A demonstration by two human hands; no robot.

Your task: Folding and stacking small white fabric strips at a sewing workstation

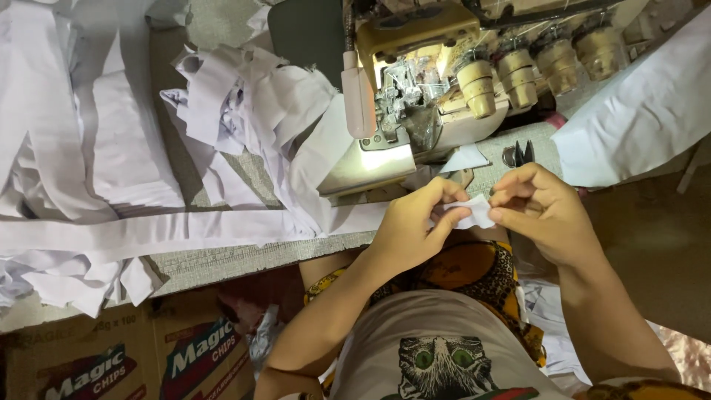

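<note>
The left hand [411, 226] and the right hand [541, 211] pinch a small white fabric piece [474, 212] between them, each closed on one end. The piece is held just in front of the table [244, 255] edge, below the sewing machine [437, 81]. Small snips [520, 154] lie on the table near the right hand. White strips [170, 230] and heaped offcuts [244, 104] cover the table's left side. Cardboard boxes [133, 355] stand below.
</note>
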